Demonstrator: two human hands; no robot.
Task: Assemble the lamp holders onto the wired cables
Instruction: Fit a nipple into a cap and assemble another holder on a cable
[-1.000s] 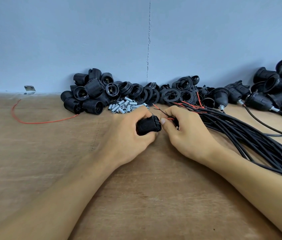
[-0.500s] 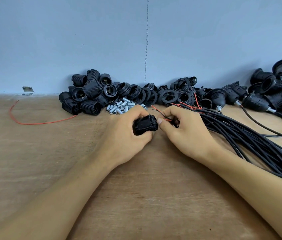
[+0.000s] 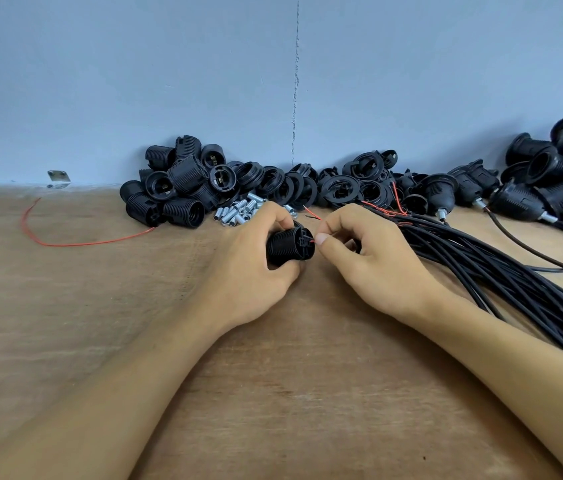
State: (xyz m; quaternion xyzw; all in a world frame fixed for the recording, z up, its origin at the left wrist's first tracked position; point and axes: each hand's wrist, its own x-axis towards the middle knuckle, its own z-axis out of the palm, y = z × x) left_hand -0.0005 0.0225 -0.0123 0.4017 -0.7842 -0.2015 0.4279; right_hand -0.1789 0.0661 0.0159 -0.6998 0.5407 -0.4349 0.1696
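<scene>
Turned more end-on than 1 second ago, the lamp holder sits at frame centre, gripped by my left hand; my right hand pinches a red wire at its end, entry point indistinct.

Two bare forearms reach in from the lower left and lower right of the frame, uncovered along all their visible length. The left hand and right hand are bare too. The right thumbnail is short and rounded.

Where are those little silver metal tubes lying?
In the head view, the silver tubes lie left of centre, between the pile of black holders and the left hand.
</scene>
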